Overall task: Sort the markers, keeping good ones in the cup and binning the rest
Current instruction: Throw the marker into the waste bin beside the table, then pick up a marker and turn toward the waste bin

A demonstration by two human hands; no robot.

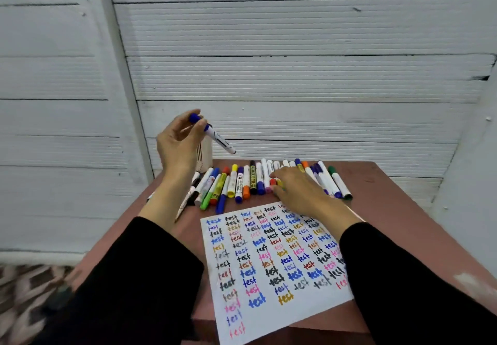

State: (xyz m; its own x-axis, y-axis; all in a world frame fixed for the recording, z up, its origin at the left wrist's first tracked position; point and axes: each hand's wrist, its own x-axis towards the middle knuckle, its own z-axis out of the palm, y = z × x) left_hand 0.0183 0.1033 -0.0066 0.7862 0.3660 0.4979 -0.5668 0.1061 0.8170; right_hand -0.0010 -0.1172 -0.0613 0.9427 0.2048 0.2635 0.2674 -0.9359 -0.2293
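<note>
At the far left of the reddish counter [382,183], the left hand [178,142] is holding up a blue-capped marker [215,136], fingers and thumb pinching it at the cap end while the white barrel is slanting down to the right. It is hanging in the air just above and beside the pale ribbed cup [205,156], which is standing at the counter's far edge, partly hidden behind that hand. Over to the right, the right hand [298,188] is lying palm-down on the row of markers [242,183], fingers loosely spread and touching the caps; whether it is actually gripping one I cannot tell. The row is stretching across the far side of the counter, barrels side by side, caps in blue, green, yellow, orange, red and black. Nearer in, a white sheet of paper [269,264] is lying flat, covered with the word "test" in many colours, the right wrist crossing its far right corner. Black sleeves are covering both forearms.
</note>
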